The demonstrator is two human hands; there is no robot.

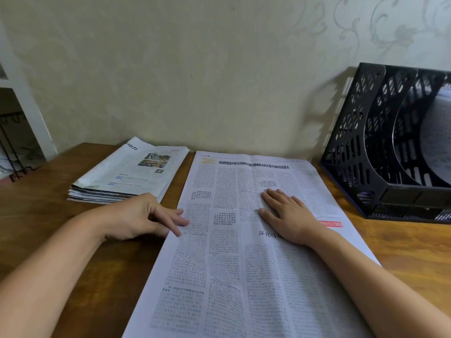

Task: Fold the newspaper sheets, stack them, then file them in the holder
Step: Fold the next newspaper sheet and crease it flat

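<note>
A large newspaper sheet (227,264) lies flat on the wooden table, running from the wall toward me. My right hand (288,215) lies flat on its middle, fingers straight, pressing it down. My left hand (148,217) sits at the sheet's left edge, fingertips touching the paper there. A stack of folded newspapers (127,176) rests at the back left. The black perforated file holder (380,132) stands at the back right, with some paper in a far slot.
The wooden table (80,230) ends at a pale patterned wall behind. A white door frame and a dark wire rack (12,152) on the floor show at the far left.
</note>
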